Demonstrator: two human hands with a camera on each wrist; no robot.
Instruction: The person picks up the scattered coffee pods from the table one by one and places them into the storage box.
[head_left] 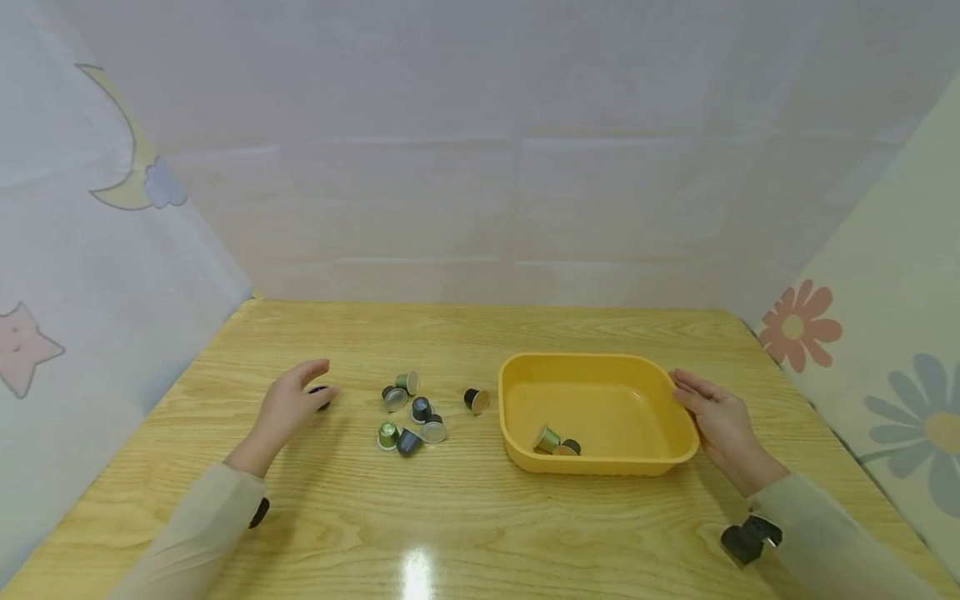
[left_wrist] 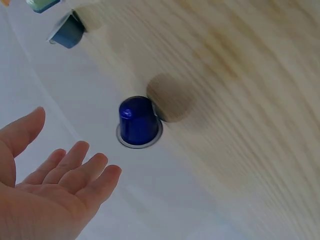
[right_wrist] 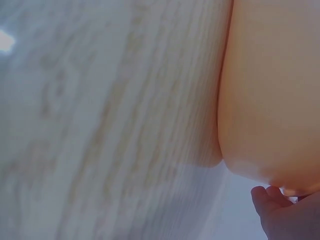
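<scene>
My left hand [head_left: 283,406] hovers at the left of the table, its thumb and fingers spread apart. Close beside it a dark blue coffee capsule [left_wrist: 139,121] stands on its rim, clear of the fingers in the left wrist view. In the head view the thumb partly covers that capsule. My right hand [head_left: 716,425] rests against the right end of a yellow tub [head_left: 600,467], fingers fairly straight at the rim; the right wrist view shows its fingertips [right_wrist: 258,194] at the tub's outer wall. A green capsule [head_left: 548,438] and a dark capsule [head_left: 572,447] lie inside the tub.
Between hand and tub lies a loose group of capsules, among them a bright green one [head_left: 387,435], a grey-blue one [head_left: 408,442] and a pale green one [head_left: 408,382]. A dark capsule [head_left: 476,400] lies near the tub's left wall. Printed cloth surrounds the wooden table [head_left: 465,525].
</scene>
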